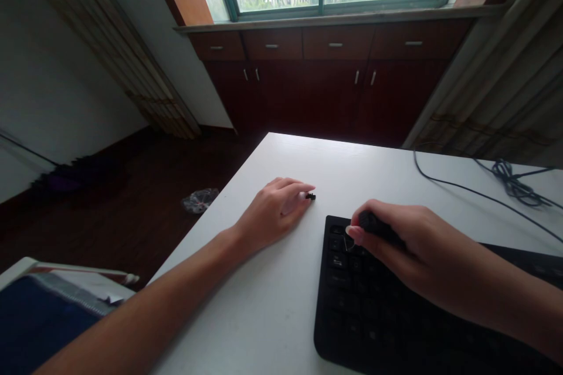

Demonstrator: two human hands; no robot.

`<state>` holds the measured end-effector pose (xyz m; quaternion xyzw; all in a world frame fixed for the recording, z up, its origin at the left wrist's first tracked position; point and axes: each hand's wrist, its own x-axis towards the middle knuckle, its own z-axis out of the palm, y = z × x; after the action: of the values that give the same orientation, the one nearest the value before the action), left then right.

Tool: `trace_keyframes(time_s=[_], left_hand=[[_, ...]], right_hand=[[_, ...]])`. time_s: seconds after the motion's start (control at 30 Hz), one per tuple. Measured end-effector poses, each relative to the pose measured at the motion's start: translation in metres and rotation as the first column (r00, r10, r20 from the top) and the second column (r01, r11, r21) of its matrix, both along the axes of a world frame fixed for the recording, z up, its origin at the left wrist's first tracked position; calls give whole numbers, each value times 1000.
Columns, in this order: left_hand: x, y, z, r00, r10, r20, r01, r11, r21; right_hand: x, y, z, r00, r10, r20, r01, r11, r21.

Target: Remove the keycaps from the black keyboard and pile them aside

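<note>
The right hand point(416, 246) grips a black tool point(373, 225) over the keyboard point(347, 334), lower right; most keys point(337, 261) look seated, so work seems early. Small black pieces point(312, 196) sit mid-frame at the left hand point(275, 208) — pinched or loose, unclear.

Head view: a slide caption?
Right hand holds a black tool over a keyboard; left hand near a small black item.
</note>
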<state>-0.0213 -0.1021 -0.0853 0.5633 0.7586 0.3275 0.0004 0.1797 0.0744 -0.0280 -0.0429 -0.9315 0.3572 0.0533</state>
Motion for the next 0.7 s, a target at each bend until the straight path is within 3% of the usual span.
trace_keyframes(time_s=[0.1,0.33,0.53,0.7], left_hand=[[13,-1,5,1000,-13,-18,14,999,48],[32,-4,12,952,-305,-26,306,950,55],[37,-6,12,954,-298,20,297,953,54],[58,-8,15,931,-316,183,309,949,68]], right_hand=[[1,-3,-3,1000,-13,1,13,1000,22],[-2,-9,-9,999,-29,45,26,998,49],[-6,-15,-14,999,-32,13,30,992,119],[-9,-22,-19,984,50,-173,-7,970,245]])
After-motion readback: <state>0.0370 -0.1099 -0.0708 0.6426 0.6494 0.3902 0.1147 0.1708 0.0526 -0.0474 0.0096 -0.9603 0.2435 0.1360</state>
